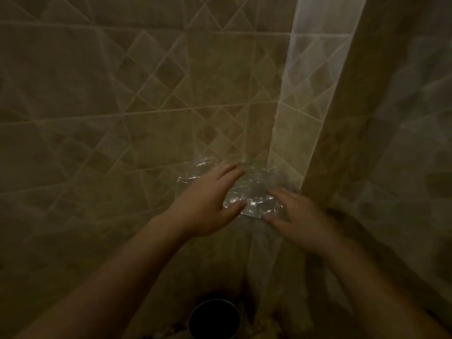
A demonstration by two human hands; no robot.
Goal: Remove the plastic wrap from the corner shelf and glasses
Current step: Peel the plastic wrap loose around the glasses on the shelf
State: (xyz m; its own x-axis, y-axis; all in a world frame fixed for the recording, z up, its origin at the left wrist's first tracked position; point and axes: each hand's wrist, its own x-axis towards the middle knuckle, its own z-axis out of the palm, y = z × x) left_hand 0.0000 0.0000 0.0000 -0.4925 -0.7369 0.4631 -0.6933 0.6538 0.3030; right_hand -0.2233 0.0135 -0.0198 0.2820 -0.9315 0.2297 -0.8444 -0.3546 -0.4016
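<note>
Crinkled clear plastic wrap (252, 192) covers a small corner shelf where two tiled walls meet; the shelf's curved front edge (252, 215) shows as a thin metallic rim. My left hand (208, 204) reaches in from the left, fingers spread, its thumb and fingertips on the wrap's left side. My right hand (300, 216) comes from the right with fingers apart, touching the wrap's lower right edge. The view is dim and blurred, so neither hand's grip is clear. No glasses can be made out under the wrap.
Beige tiled walls (122, 118) with a diamond-pattern band enclose the corner. A bright vertical strip of tile (305, 94) runs up the corner. A dark round container (214, 319) stands below, at the bottom of the view.
</note>
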